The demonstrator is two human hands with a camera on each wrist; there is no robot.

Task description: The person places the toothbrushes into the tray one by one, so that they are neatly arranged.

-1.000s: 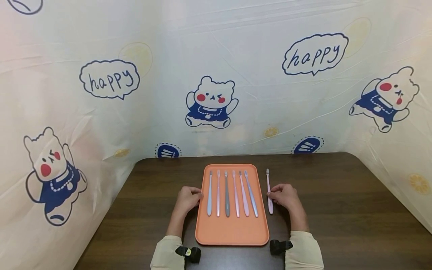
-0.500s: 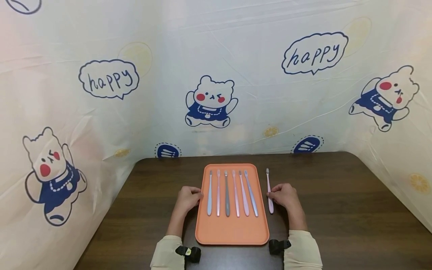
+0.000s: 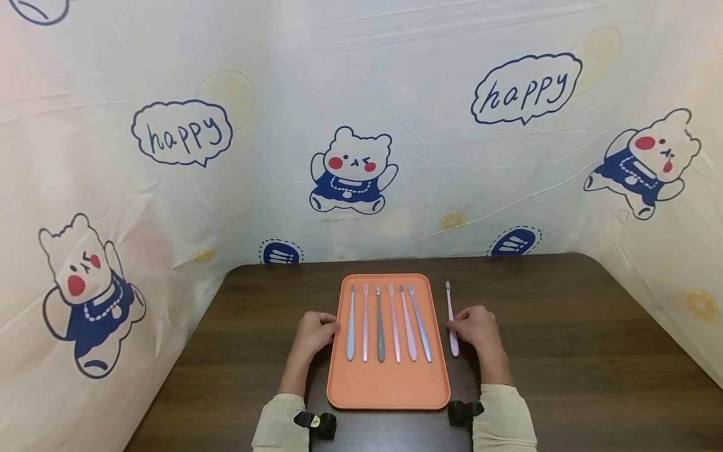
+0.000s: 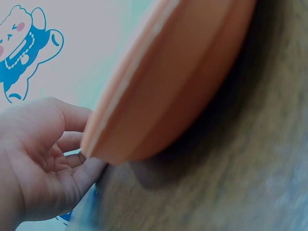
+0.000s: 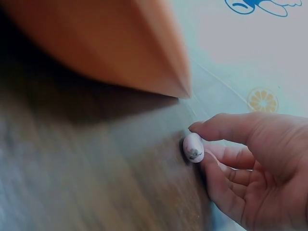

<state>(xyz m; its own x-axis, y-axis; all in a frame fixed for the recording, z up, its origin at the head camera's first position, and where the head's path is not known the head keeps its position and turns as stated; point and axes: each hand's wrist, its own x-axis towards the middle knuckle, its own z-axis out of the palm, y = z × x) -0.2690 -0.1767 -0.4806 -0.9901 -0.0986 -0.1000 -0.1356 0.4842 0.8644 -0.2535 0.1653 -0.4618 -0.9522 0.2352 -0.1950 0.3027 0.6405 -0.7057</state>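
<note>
On the table lies an orange tray [image 3: 390,389] with several toothbrushes lengthwise in a row: a light blue toothbrush [image 3: 351,344] at the left, a grey toothbrush [image 3: 381,344] nearer the middle, pink ones beside it and a blue toothbrush [image 3: 422,339] at the right. My left hand [image 3: 314,331] grips the tray's left rim, thumb and fingers meeting at the edge in the left wrist view. To the right of the tray, my right hand [image 3: 477,326] pinches a pale pink toothbrush [image 3: 454,346] between thumb and fingers; its handle end [image 5: 194,148] faces the right wrist camera.
The dark wooden table [image 3: 587,351] stretches out on both sides of the tray. A pale curtain [image 3: 429,157] printed with cartoon bears hangs behind and along the sides. Black wrist cameras [image 3: 323,426] are strapped over both sleeves.
My right forearm has drifted slightly left, and the held toothbrush's handle end has shifted a touch to the right. The left hand, tray and toothbrushes on it keep their places.
</note>
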